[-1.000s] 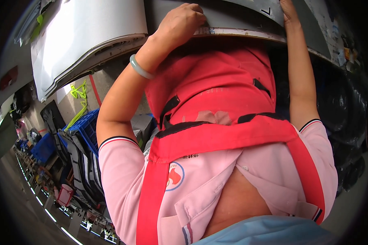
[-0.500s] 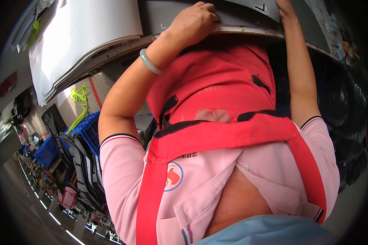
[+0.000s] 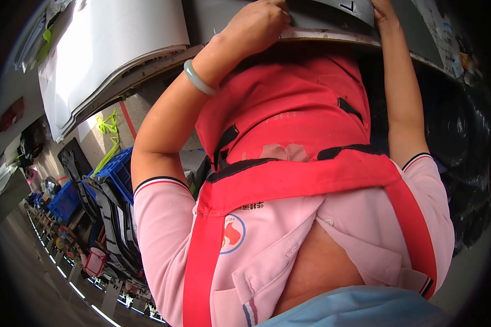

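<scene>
At the table's near edge, my left hand [image 3: 260, 26] is closed, fingers curled over the dark grey sheet material [image 3: 311, 20]. What it pinches, if anything, is hidden under the fingers. A pale bangle is on that wrist. Farther right, my right hand [image 3: 383, 11] is against the right end of a light grey pattern sheet [image 3: 360, 10] with a black angular mark. The top of the picture cuts off most of its fingers, so their grip does not show. The pattern sheet lies on top of the dark material, between my hands.
Large white sheets [image 3: 114, 41] are stacked at the left, overhanging the table edge [image 3: 333, 36]. Below stand blue crates [image 3: 117, 173], with green cord [image 3: 110, 128] and black-and-grey bags [image 3: 112, 218] nearby. Dark plastic bags [image 3: 463, 163] lie at the right. My red apron touches the table edge.
My left hand has shifted slightly up, away from my body, along the table edge. The right hand and the pattern sheet have moved very little.
</scene>
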A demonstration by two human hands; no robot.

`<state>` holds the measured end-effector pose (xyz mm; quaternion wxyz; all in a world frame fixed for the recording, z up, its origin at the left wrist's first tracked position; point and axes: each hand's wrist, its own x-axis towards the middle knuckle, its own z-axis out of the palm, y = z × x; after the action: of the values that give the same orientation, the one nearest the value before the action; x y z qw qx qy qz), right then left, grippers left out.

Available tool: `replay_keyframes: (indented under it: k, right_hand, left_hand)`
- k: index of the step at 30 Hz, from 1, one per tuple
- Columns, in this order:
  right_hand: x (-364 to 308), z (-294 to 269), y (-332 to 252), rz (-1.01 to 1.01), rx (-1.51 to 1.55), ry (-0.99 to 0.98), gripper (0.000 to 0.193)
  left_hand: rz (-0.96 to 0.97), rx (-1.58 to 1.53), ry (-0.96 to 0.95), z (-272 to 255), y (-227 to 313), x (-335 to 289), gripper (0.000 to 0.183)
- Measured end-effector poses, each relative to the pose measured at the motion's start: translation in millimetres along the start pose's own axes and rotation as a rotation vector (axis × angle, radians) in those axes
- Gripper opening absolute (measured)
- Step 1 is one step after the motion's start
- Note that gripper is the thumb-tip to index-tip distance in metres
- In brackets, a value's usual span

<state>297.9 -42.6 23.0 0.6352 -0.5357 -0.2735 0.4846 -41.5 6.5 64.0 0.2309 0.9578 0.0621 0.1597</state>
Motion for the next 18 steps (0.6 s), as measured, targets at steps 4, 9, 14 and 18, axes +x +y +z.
replay_keyframes:
  k: [4,9,14,18]
  right_hand:
    - [2.7,-4.9,1.1,-0.022,-0.008,-0.002,0.017]
    - [4.6,-10.9,3.4,-0.026,-0.034,-0.009,0.017]
    - [5.3,-6.5,3.4,-0.028,-0.031,-0.033,0.020]
    - [4.7,-7.0,5.0,-0.043,-0.042,-0.038,0.022]
  left_hand:
    - [-0.029,-0.040,0.060,7.8,-6.7,-0.8,0.009]
    - [-0.030,-0.054,-0.035,-7.1,7.0,5.3,0.009]
    - [0.011,0.020,-0.053,-0.3,1.5,2.9,0.010]
    - [0.016,0.080,-0.020,6.3,-3.9,1.2,0.012]
